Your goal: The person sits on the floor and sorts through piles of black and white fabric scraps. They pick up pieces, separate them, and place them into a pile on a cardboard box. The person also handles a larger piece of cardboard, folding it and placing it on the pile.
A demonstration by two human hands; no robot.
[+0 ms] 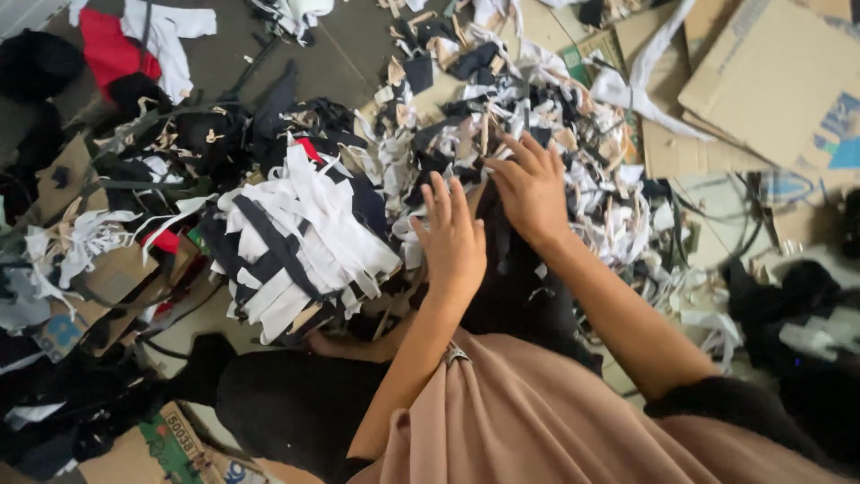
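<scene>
A: What surface and surroundings does the view show?

B: A grey floor [340, 63] strewn with textile offcuts. Flattened brown cardboard sheets [770, 81] lie at upper right, and a red-and-white garment [125, 45] lies at upper left.

A: Where is the worked material, and how does it lie?

B: A loose heap of fabric scraps [537, 99] runs from top centre down toward the right; its long axis goes roughly from upper left to lower right. The pieces are short strips and ragged shreds in white, black, navy and beige, soft and limp, pointing every way. Just left of the hands sits a bundle of white fabric strips [305, 242], flat and ribbon-like, crossed by navy bands. Most of these strips run parallel, slanting from upper left to lower right.

A: What are the hands doing?

B: The left hand [454, 242] is open, fingers spread and pointing up the frame, palm down over dark cloth beside the bundle. I cannot tell whether it touches the cloth. The right hand [530, 184] is likewise open, fingers extended up and to the left, with fingertips resting in the edge of the heap. Neither hand grips anything visible.

A: What else appears?

B: Dusty-pink draped cloth [537, 421] fills the lower centre, smooth and softly folded.
</scene>
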